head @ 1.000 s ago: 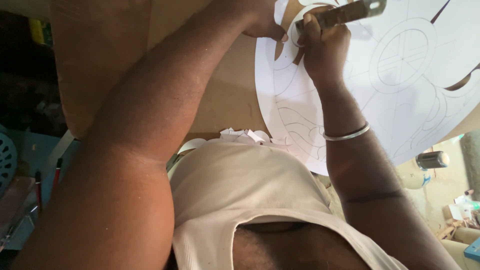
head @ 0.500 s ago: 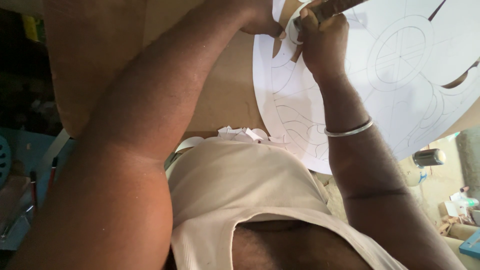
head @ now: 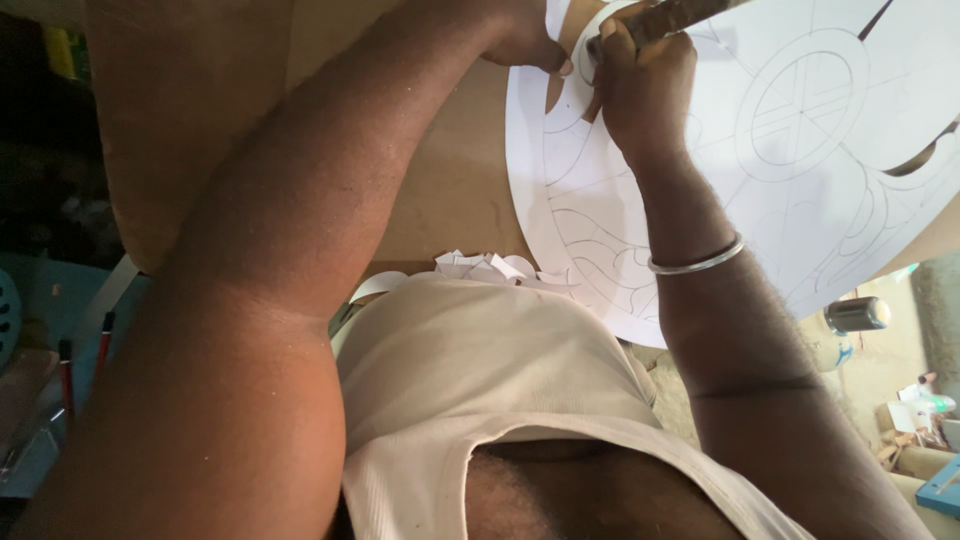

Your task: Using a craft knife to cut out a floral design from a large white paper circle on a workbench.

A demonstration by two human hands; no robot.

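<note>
A large round white paper sheet (head: 800, 160) with a pencilled ornamental pattern lies on a brown board (head: 440, 170). My right hand (head: 640, 85), a silver bangle (head: 697, 262) on its wrist, is closed around a metal cutting tool (head: 665, 16) whose tip meets the sheet's left part at the top of the view. My left hand (head: 525, 40) presses down on the sheet's edge right beside the tool; the frame's top edge partly cuts this hand off. Small cut-out openings show in the paper near both hands.
White paper scraps (head: 490, 268) lie at the board's near edge by my torso. Two red pens (head: 66, 365) stand at the left over a blue surface. A metal cylinder (head: 857, 314) and small clutter sit on the floor at the right.
Both hands and the tool have drifted toward the top of the view, so less of the tool shows. The grip and the paper look the same.
</note>
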